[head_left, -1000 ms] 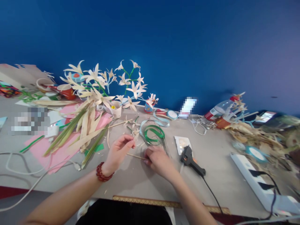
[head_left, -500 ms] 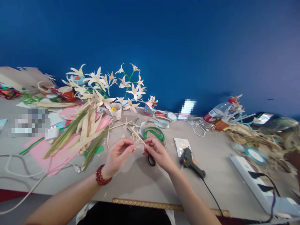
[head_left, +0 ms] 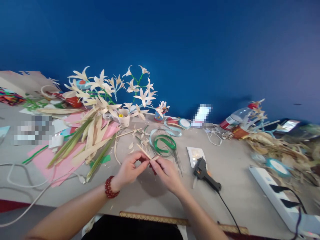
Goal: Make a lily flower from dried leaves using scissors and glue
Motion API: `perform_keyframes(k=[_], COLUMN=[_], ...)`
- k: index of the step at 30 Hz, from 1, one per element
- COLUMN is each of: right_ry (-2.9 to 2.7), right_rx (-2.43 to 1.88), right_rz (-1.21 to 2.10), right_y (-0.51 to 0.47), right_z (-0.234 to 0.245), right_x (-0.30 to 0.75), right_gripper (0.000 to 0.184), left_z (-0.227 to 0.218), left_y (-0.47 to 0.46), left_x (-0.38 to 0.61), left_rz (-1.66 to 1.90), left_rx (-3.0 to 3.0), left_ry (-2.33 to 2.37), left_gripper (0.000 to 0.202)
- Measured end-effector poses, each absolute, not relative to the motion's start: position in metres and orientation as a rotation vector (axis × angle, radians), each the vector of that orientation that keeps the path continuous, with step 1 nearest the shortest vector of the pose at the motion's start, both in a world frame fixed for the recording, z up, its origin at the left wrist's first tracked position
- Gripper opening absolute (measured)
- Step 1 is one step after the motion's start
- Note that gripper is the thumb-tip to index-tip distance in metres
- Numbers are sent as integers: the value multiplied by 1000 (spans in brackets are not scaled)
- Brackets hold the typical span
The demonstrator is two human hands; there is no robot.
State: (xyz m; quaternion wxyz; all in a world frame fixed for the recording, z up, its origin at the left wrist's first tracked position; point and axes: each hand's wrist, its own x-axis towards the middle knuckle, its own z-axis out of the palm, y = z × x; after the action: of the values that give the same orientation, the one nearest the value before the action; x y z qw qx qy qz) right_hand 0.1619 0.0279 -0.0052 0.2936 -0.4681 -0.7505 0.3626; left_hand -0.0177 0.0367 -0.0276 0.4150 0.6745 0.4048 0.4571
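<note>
My left hand (head_left: 128, 169), with a red bead bracelet on its wrist, and my right hand (head_left: 166, 171) meet over the grey table (head_left: 240, 186). Both pinch a thin pale straw strip (head_left: 145, 152) that slants up to the left from the fingertips. A dark red thing shows between the fingers; I cannot make it out. Just beyond the hands lies a coil of green ribbon (head_left: 163, 144) with thin wires beside it.
A black glue gun (head_left: 205, 174) with its cord lies right of my right hand. Straw flowers (head_left: 107, 91), long leaf strips (head_left: 82, 138) and pink paper (head_left: 58, 163) fill the left. A white power strip (head_left: 280, 196) and dried husks (head_left: 277, 141) lie right.
My hands have come together: the left hand moved right and now also pinches the strip. The black scissors handle seen under the right hand half a second ago is out of sight.
</note>
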Motion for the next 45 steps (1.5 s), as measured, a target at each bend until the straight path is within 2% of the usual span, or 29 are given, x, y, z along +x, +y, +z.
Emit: perform_keyframes(k=[3,6,10,14,16,18,20,25,28,30,35,38,40,42,45], right_ry=[-1855,-1569,-1113,-911,-912,-942,-1049,-1734,-1844,-1748,-1118,-897,-851,-858,-1038], right_rx=[-1203,-1127,-963,-786,-719,-757,-903,-1180,-1187,-1163,-931,-745,-591,-511,-802], right_rz=[1162,1545,2013,2305,2292,2095,1836,1292,1123,1258,2052,2330,2383,2275,1943], right_y=[29,29,26,26,28,31,32,28,24,23,20,21,24,28,31], right_z=[-12,-19,-21,-12,-5,0,2,-7,-12,-14,-14,-11,-9,-7,-7], right_x=[162,161,159,170,183,193,196,171,160,158,160,171,183,194,194], right_gripper=[39,41,37,34,39,45,42,38,40,43,40,38,42,47,42], left_z=[-26,-23,-16,-15,-18,-20,-22,-23,-24,-24,-17,-13,-13,-15,-18], left_y=[37,38,38,39,41,44,46,43,40,39,37,37,40,42,44], left_x=[-18,-19,-20,-22,-23,-24,-24,-20,-20,-21,-22,-23,-23,-25,-25], left_rz=[1131,1114,1096,1065,1074,1105,1132,1115,1092,1074,1059,1072,1091,1123,1148], left_rx=[1750,1795,1838,1829,1797,1744,1703,1747,1761,1772,1806,1824,1799,1746,1696], left_ry=[1001,965,912,852,853,890,925,930,926,903,839,793,785,819,849], left_gripper=[12,13,12,13,13,14,15,14,13,13,11,10,11,11,11])
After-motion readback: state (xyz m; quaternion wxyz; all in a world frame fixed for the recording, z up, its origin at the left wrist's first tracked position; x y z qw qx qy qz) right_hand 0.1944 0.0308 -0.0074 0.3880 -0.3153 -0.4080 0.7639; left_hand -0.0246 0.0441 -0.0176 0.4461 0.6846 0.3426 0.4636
